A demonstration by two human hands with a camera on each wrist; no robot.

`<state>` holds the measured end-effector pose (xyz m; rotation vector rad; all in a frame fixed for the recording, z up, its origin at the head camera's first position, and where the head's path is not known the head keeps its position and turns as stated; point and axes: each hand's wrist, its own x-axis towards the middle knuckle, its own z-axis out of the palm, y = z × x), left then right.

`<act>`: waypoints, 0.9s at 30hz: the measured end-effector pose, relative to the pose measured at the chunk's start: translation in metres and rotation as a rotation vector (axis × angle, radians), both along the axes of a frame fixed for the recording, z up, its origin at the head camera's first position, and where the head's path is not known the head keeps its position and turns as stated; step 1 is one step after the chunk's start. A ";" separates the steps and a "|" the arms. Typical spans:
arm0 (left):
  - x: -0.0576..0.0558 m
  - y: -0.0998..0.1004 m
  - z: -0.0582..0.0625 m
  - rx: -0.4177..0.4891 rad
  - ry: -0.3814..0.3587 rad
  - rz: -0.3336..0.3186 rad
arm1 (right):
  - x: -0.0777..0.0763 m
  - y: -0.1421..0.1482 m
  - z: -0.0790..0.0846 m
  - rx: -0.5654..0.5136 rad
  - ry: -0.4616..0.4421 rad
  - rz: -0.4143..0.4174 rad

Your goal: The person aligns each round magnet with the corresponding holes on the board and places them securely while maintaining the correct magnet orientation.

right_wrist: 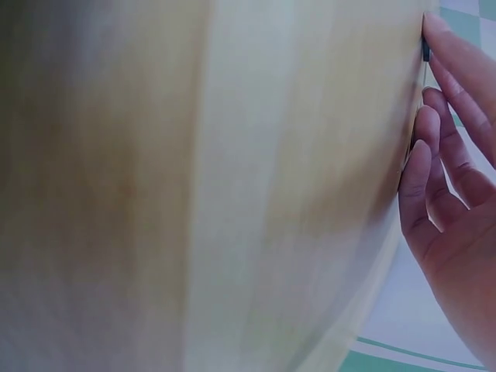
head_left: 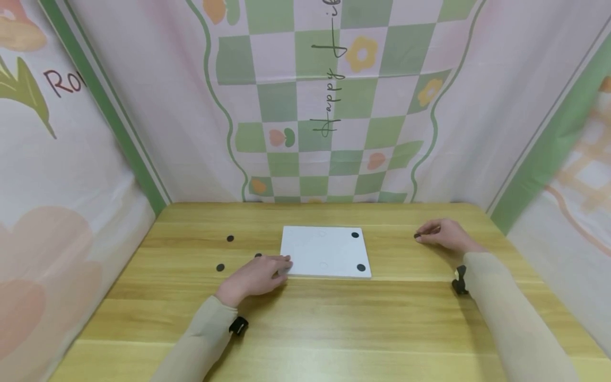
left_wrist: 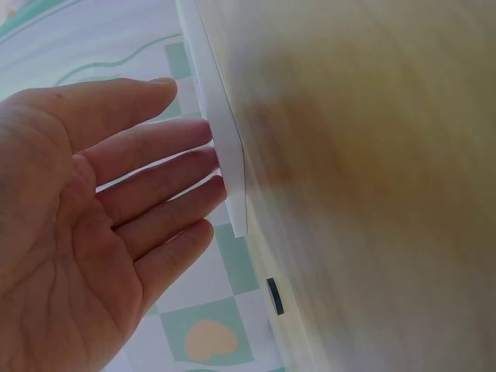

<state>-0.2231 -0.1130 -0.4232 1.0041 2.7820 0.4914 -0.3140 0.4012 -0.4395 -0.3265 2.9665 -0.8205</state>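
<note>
A white rectangular board lies flat, with two black discs on its right side, an upper disc and a lower disc. Faint round outlines show on its middle. My left hand touches the board's left edge with extended fingertips; in the left wrist view the hand holds nothing, its fingers against the white edge. Well to the right of the board, my right hand pinches a small black disc at the tabletop. The right wrist view shows that disc at the fingertips.
Left of the board, further black discs lie on the wooden table: one at the back, one in front, and one partly behind my left hand. Patterned cloth hangs behind and at both sides.
</note>
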 end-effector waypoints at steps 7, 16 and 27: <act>0.000 0.000 0.000 0.003 -0.008 -0.002 | -0.001 0.000 -0.001 -0.006 0.009 -0.004; 0.000 0.001 0.001 0.004 -0.012 0.005 | -0.001 -0.002 0.000 0.005 0.012 -0.021; 0.001 0.000 0.000 0.010 -0.012 0.001 | 0.002 -0.004 0.002 0.013 0.005 -0.027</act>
